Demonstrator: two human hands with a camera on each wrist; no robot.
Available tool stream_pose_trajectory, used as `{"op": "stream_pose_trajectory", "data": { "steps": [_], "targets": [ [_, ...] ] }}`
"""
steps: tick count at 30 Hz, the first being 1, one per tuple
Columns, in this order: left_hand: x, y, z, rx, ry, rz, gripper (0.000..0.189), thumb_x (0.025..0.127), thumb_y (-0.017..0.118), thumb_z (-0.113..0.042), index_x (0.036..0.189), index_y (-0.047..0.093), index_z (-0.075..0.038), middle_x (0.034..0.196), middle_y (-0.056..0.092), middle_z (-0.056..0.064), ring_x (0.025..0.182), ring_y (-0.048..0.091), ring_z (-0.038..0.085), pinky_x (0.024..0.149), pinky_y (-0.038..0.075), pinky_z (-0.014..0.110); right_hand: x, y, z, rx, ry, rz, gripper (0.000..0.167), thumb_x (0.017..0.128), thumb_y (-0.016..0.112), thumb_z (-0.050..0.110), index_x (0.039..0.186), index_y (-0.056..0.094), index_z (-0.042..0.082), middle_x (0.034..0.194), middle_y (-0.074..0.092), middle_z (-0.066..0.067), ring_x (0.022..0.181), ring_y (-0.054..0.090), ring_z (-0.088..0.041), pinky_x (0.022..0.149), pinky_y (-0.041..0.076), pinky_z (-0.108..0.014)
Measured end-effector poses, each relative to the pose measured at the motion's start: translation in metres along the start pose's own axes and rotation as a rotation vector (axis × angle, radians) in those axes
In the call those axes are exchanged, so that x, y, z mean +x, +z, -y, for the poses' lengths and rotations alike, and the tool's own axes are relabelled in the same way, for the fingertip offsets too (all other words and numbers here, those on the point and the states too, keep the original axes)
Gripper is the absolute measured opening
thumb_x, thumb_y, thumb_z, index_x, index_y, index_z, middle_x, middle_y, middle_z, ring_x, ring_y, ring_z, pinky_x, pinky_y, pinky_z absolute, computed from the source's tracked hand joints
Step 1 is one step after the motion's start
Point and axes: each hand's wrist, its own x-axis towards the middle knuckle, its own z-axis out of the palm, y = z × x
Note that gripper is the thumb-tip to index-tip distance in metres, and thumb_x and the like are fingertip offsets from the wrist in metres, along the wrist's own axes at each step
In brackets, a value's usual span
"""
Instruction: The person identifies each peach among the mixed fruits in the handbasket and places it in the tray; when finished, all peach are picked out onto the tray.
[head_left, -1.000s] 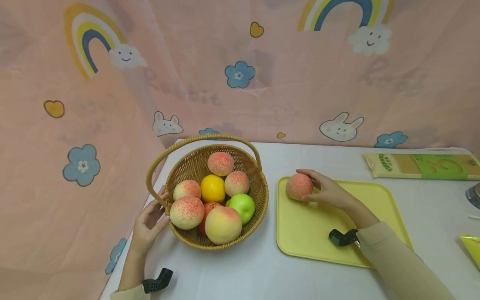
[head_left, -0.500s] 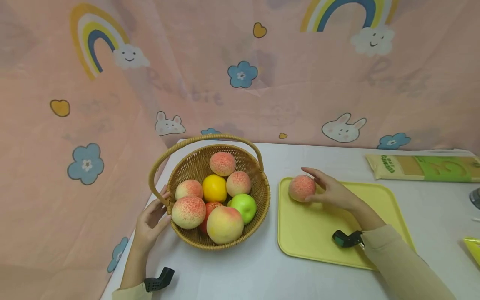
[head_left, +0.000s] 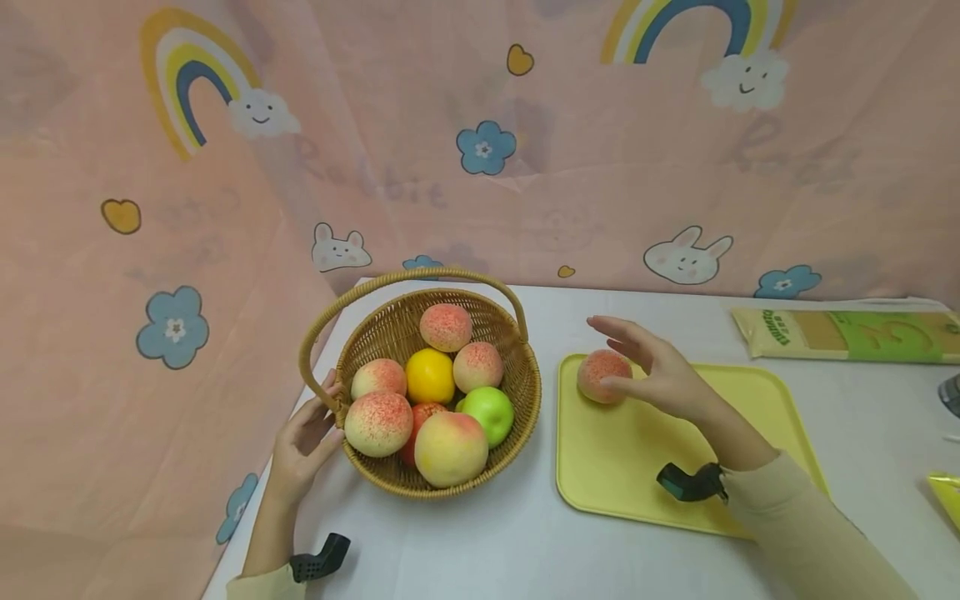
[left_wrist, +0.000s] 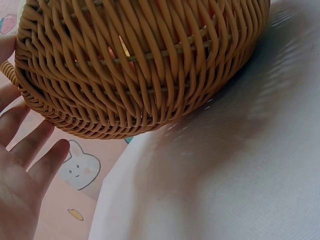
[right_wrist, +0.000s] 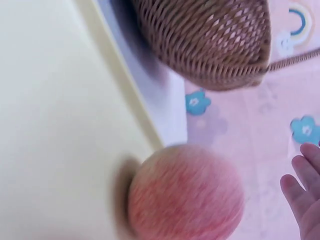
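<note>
A wicker basket (head_left: 348, 454) with a tall arched handle stands left of centre, holding several peaches, a yellow round fruit (head_left: 430, 376) and a green apple (head_left: 487, 414). At its left side my left hand (head_left: 294, 450) touches the basket by the foot of the handle, thumb at the rim. The left wrist view shows its fingers spread loosely beside the weave. A pinkish peach (head_left: 600, 367) rests at the far left corner of the yellow tray (head_left: 622, 467). Over it hovers my right hand (head_left: 667, 383), fingers extended and apart. In the right wrist view those fingers are clear of the peach (right_wrist: 185, 195).
A long beige and green packet (head_left: 847, 334) lies at the back right. At the right edge are a dark round item (head_left: 951, 392) and a yellow packet (head_left: 947, 498), both cut off. A pink printed cloth (head_left: 570, 183) hangs behind the white table (head_left: 480, 550).
My right hand has let go of the peach on the tray, and its fingers have spread and lifted off. My left hand stays at the basket.
</note>
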Motion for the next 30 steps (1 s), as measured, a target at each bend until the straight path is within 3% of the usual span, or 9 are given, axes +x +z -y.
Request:
{"op": "stream_pose_trajectory", "data": {
  "steps": [9,13,20,25,30],
  "targets": [
    [0.0,-0.001,0.0,-0.015,0.003,0.001,0.05,0.079,0.047,0.024,0.128,0.037,0.025,0.146,0.027,0.036,0.144,0.026,0.023,0.109,0.036,0.023,0.02,0.023,0.042,0.071,-0.089,0.103,0.068,0.08,0.07,-0.003,0.141,0.039,0.0,0.146,0.041,-0.016,0.137,0.037,-0.013,0.109,0.032,-0.017],
    [0.0,-0.002,0.0,-0.013,0.01,-0.003,0.049,0.079,0.048,0.023,0.127,0.037,0.025,0.146,0.025,0.037,0.143,0.028,0.023,0.108,0.037,0.023,0.035,0.035,0.061,0.039,-0.07,0.142,0.069,0.081,0.072,0.004,0.142,0.039,0.004,0.147,0.042,-0.011,0.137,0.037,-0.018,0.111,0.032,-0.023],
    [0.001,0.0,0.001,-0.027,0.012,0.001,0.05,0.079,0.049,0.023,0.127,0.036,0.026,0.148,0.022,0.035,0.142,0.029,0.022,0.108,0.038,0.025,0.066,0.056,0.09,-0.016,-0.014,0.214,0.07,0.085,0.072,0.026,0.144,0.038,0.013,0.148,0.041,-0.004,0.134,0.041,-0.021,0.111,0.034,-0.044],
    [0.0,0.0,0.001,-0.018,-0.005,-0.006,0.05,0.08,0.049,0.023,0.128,0.036,0.025,0.149,0.023,0.033,0.142,0.03,0.021,0.108,0.038,0.025,0.092,0.073,0.104,-0.036,0.009,0.238,0.071,0.084,0.072,0.023,0.145,0.036,0.01,0.15,0.039,-0.004,0.137,0.038,-0.023,0.107,0.039,-0.044],
    [0.0,0.001,0.0,-0.02,-0.003,-0.005,0.051,0.08,0.05,0.022,0.129,0.036,0.024,0.15,0.021,0.033,0.141,0.033,0.021,0.107,0.038,0.025,0.119,0.086,0.115,-0.098,-0.023,0.236,0.071,0.084,0.072,0.024,0.143,0.038,0.006,0.148,0.041,-0.008,0.138,0.038,-0.023,0.114,0.032,-0.039]
  ]
}}
